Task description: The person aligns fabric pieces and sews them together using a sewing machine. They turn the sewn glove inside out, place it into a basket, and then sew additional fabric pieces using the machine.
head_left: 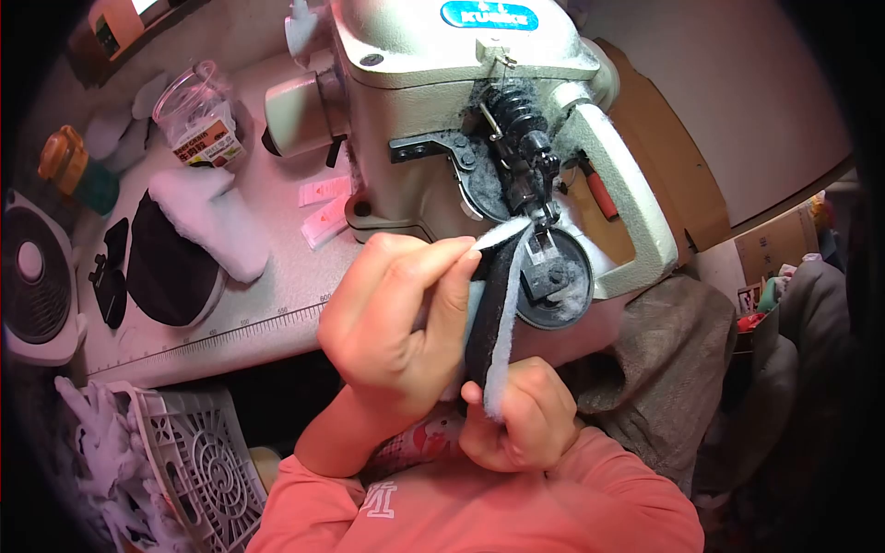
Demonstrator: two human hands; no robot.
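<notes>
A dark fabric piece with a white fluffy lining [492, 318] runs from the sewing machine's [396, 111] round disc [556, 276] down toward me. My left hand [406, 309] pinches its upper edge between thumb and fingertips, just left of the disc. Lower down, my right hand [521, 415] is closed around the piece's near end. The fabric's upper end meets the dark needle mechanism [530, 175], where lint clings to the parts. Exactly where the needle sits is hidden.
On the table left lie a black fabric piece [166, 267], a white fluffy piece [217, 221] and a clear jar [194, 111]. A small fan [32, 267] stands at far left. Below, a white plastic basket [207, 470] sits beside fluffy scraps [111, 470]. Grey cloth [668, 359] hangs at right.
</notes>
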